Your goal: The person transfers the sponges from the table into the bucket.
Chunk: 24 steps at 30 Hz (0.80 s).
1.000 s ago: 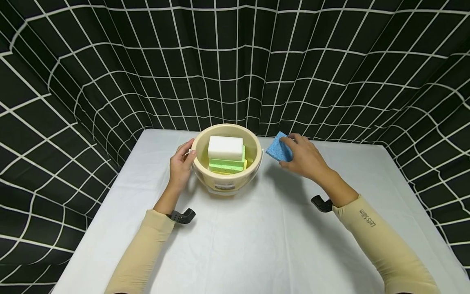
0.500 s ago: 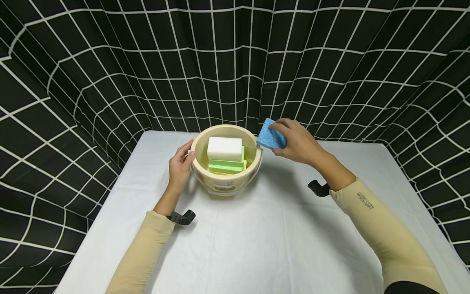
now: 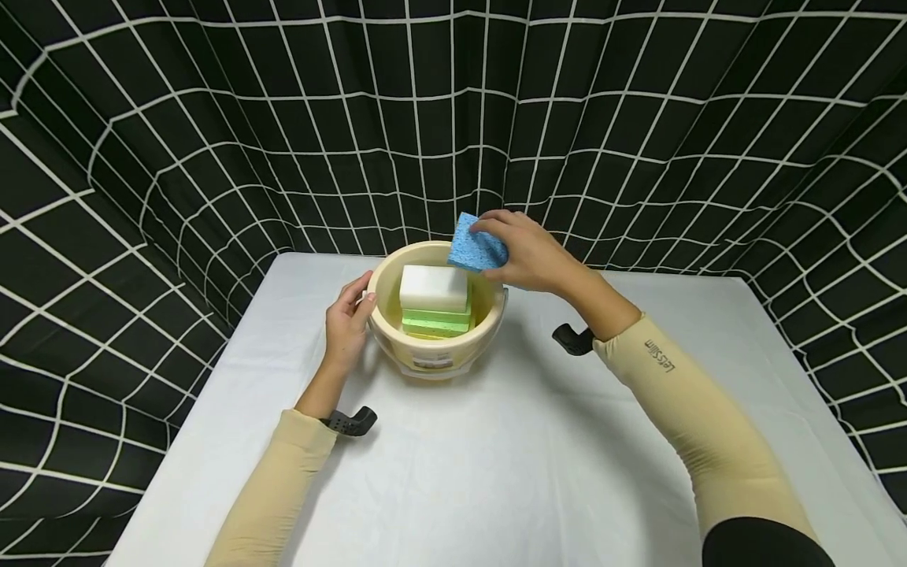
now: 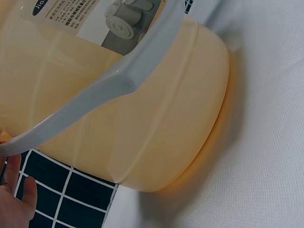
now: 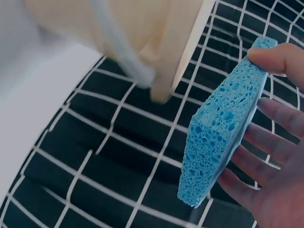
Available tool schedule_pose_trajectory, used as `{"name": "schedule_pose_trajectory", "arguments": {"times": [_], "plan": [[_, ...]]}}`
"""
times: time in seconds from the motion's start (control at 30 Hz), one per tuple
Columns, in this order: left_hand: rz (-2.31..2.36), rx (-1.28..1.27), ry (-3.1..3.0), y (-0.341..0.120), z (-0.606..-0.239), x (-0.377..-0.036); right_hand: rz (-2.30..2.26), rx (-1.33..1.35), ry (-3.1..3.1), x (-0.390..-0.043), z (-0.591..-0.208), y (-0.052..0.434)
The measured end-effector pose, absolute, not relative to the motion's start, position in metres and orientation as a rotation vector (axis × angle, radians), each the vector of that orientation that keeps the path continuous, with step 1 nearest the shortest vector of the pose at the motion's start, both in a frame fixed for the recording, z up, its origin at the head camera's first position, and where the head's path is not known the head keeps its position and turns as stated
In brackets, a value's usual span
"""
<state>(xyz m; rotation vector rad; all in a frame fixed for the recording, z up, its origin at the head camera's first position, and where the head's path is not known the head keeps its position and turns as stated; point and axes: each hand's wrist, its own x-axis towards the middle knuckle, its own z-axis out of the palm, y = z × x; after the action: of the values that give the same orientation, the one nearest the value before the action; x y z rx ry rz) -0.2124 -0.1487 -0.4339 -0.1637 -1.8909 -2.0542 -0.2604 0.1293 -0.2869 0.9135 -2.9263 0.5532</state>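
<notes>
In the head view, a cream bucket [image 3: 397, 335] stands toward the back of the white-covered table. A white sponge block [image 3: 434, 288] lies on top of a green sponge [image 3: 434, 321] inside it, with a little yellow showing beneath. My left hand [image 3: 347, 321] rests against the bucket's left side at the rim, fingers fairly straight; in the left wrist view, part of that hand [image 4: 16, 197] is beside the grey handle [image 4: 118, 78]. My right hand [image 3: 527, 252] pinches a blue sponge [image 3: 476, 246] above the bucket's back right rim. The right wrist view shows the blue sponge [image 5: 228, 118] between thumb and fingers.
A white cloth covers the table [image 3: 453, 472]. Behind and at both sides hangs a black curtain [image 3: 453, 118] with a white grid. Black wrist mounts [image 3: 354, 421] sit on both forearms. A label [image 4: 109, 21] is on the bucket's front.
My right hand has carried the blue sponge leftward and up, from beside the bucket to above its back right rim. The left hand and bucket stay almost in place.
</notes>
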Motion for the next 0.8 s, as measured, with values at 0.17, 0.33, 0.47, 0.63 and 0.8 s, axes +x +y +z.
{"name": "schedule_pose_trajectory", "arguments": {"times": [0.17,0.33,0.47,0.63,0.8], "plan": [[-2.046,-0.159,-1.894,-0.149,-0.433,-0.211,0.49,1.03,-2.924,-0.268,-0.289,0.111],[-2.056,-0.16,-1.89,-0.15,-0.435,-0.212,0.487,1.098,-2.953,-0.274,-0.293,0.094],[-2.059,-0.174,-1.885,-0.15,-0.436,-0.213,0.507,1.157,-2.963,-0.275,-0.297,0.08],[-2.047,-0.187,-1.878,-0.15,-0.436,-0.214,0.497,1.256,-2.949,-0.277,-0.305,0.064],[-2.059,-0.183,-1.871,-0.15,-0.437,-0.216,0.479,1.253,-3.016,-0.279,-0.316,0.057]]}}
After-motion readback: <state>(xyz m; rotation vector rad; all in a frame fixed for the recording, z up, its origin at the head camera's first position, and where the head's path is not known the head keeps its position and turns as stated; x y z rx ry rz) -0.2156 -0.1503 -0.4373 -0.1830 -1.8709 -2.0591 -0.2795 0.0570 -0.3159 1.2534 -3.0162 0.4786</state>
